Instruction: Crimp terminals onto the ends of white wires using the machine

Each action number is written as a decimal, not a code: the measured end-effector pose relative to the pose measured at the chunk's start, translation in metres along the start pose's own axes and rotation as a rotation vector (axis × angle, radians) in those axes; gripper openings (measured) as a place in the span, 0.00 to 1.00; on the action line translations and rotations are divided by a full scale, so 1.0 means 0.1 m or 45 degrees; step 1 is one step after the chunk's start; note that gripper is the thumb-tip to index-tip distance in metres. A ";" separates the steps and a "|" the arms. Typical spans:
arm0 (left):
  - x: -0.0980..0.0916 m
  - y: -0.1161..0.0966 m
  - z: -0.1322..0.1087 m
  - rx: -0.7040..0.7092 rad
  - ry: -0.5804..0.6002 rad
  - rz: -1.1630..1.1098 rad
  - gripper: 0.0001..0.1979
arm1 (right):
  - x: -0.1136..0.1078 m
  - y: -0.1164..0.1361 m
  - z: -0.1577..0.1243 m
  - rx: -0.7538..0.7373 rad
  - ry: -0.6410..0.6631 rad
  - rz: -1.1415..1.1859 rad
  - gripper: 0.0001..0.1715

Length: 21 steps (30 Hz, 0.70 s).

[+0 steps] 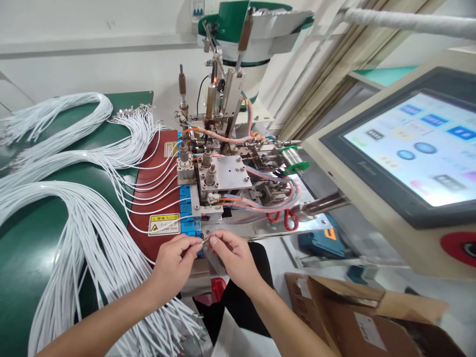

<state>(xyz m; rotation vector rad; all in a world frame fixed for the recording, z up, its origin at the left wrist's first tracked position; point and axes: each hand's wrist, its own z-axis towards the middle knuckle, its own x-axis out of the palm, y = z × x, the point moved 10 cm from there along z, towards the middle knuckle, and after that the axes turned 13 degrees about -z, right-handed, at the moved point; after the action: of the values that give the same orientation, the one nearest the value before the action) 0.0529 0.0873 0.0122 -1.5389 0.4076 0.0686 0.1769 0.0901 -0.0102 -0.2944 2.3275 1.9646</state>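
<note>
My left hand and my right hand meet just in front of the small assembly machine. Both are closed in a pinch on the tip of a thin white wire between their fingertips. The hands hover beside the row of blue fixtures on the machine's near left edge. Several white wires lie across the red plate, their ends in those fixtures. Big bundles of white wires spread over the green table to my left.
A touch-screen panel on a beige housing stands at the right, with a red button below it. An open cardboard box sits at the lower right. A green-rimmed feeder bowl rises behind the machine. A yellow warning label marks the red plate.
</note>
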 end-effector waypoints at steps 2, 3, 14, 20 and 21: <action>0.00 0.05 0.00 -0.088 0.003 -0.051 0.09 | 0.04 -0.03 0.01 0.032 0.031 0.100 0.09; 0.00 0.06 0.01 -0.125 0.004 -0.083 0.09 | 0.03 -0.03 0.01 0.027 0.021 0.097 0.08; 0.02 0.13 0.00 -0.294 -0.056 -0.464 0.08 | 0.00 0.13 -0.05 -0.087 -0.262 -0.027 0.08; 0.00 0.14 -0.03 -0.277 -0.112 -0.528 0.08 | 0.09 -0.01 -0.06 -0.040 -0.283 0.100 0.07; 0.01 0.15 -0.03 -0.281 -0.106 -0.538 0.08 | 0.07 0.04 -0.05 -0.090 -0.278 0.032 0.07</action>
<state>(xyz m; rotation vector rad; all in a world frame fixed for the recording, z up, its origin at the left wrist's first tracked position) 0.0484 0.0846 -0.0025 -1.8046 0.0024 -0.1567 0.1697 0.0850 -0.0070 -0.0515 2.1407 1.9812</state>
